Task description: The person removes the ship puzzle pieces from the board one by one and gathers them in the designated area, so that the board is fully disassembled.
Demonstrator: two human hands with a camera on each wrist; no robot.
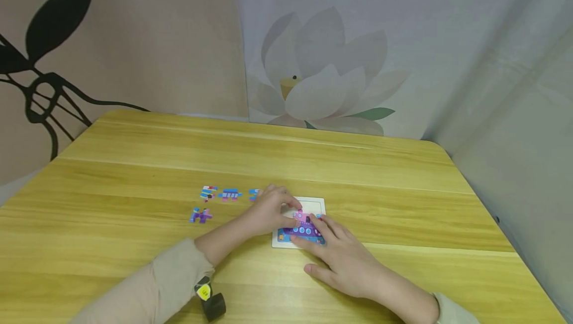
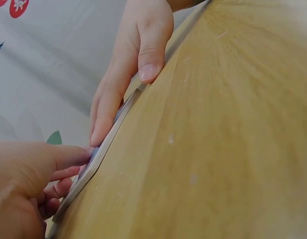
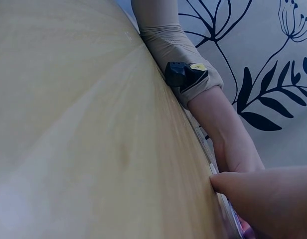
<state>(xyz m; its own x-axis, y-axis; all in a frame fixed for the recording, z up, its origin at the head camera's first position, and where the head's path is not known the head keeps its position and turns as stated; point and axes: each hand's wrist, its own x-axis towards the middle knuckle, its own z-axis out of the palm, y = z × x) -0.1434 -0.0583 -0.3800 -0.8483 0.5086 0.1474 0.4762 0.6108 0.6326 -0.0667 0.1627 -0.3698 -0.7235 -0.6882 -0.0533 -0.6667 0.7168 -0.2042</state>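
Note:
A jigsaw puzzle board (image 1: 320,205) with a pale border lies on the table, its lower part filled with a purple and pink ship picture. My left hand (image 1: 268,212) reaches over the board's left side, pinching a pink puzzle piece (image 1: 300,215) between thumb and index finger at the top of the ship. The straight, spread fingers of my right hand (image 1: 344,259) rest on the picture's right side, with the thumb off the board's lower edge. In the left wrist view, the board (image 2: 101,154) appears edge-on, and both hands' fingertips meet over it.
Several loose puzzle pieces lie left of the board: a white and blue one (image 1: 208,193), a blue and purple one (image 1: 230,194), and a purple one (image 1: 200,215). Another piece (image 1: 253,194) is partly covered by the left hand. Curtains with printed flowers stand behind the wooden table (image 1: 134,164).

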